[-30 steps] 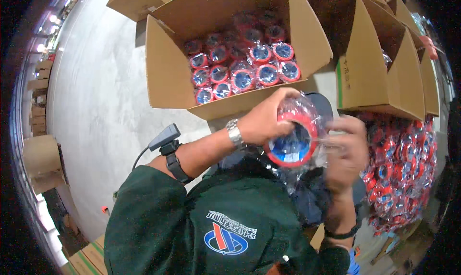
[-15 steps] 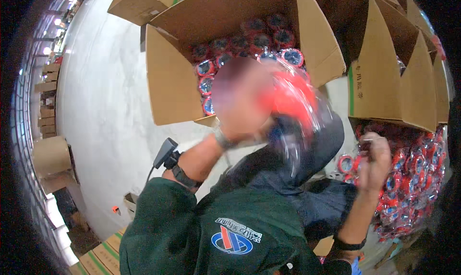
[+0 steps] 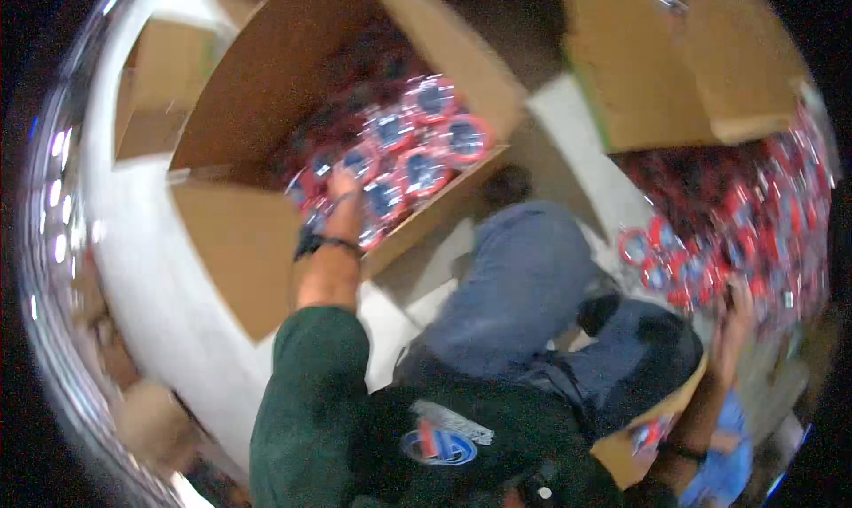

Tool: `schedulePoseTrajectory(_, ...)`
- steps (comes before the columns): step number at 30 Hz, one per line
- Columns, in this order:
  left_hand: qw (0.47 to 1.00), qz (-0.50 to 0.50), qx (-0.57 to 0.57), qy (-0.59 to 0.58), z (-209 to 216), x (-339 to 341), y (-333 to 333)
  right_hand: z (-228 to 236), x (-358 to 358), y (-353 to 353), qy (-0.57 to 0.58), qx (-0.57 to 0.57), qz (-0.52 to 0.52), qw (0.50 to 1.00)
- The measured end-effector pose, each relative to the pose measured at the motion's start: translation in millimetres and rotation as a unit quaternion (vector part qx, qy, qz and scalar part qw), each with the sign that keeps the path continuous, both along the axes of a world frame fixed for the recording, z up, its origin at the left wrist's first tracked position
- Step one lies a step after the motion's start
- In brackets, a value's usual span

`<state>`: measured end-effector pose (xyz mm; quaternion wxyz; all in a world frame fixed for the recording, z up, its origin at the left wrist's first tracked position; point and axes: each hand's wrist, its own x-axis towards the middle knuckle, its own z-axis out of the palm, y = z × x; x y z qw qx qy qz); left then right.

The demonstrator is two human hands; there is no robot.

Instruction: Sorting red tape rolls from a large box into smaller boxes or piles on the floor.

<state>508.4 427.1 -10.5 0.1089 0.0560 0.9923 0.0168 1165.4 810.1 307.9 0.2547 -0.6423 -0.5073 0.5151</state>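
An open cardboard box (image 3: 240, 251) holds red rolls of tape (image 3: 422, 171) with dark blue middles, wrapped in clear shiny film. My left arm reaches over the box's near side, and my left hand (image 3: 344, 189) is down among the rolls at their left part. Blur and the rolls hide its fingers. Off to the right, my right hand (image 3: 735, 304) is at the near edge of a big heap of similar wrapped rolls (image 3: 754, 242). Its fingers are smeared, so whether a roll is in them cannot be made out.
A second open carton (image 3: 648, 73) stands at the upper right, behind the heap. Another carton (image 3: 164, 82) is at the far left on the pale floor (image 3: 142, 268). My bent legs (image 3: 524, 277) lie between the box and the heap.
The view has turned. My left hand, earlier beside a blurred red wrapped bundle above the box's near side, is now down inside. My right hand has lowered from beside my leg to the heap.
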Motion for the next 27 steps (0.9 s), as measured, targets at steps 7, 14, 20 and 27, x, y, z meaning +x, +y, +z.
schedulePoseTrajectory(7,0.97,-0.062,0.201,0.12,87.0,56.7,46.3,-78.6,63.0,54.1,-0.182,0.031,0.142,0.972)
schedulePoseTrajectory(14,0.749,-0.502,0.223,-0.371,351.7,255.9,285.4,-137.7,61.2,131.3,-0.215,0.301,0.053,0.928)
schedulePoseTrajectory(20,0.653,-0.637,0.213,-0.351,244.7,431.3,479.7,-197.9,100.8,242.6,-0.058,0.316,-0.089,0.943)
schedulePoseTrajectory(27,0.588,-0.204,0.321,-0.714,25.7,578.9,607.2,-213.2,104.7,253.5,-0.072,0.216,-0.093,0.969)
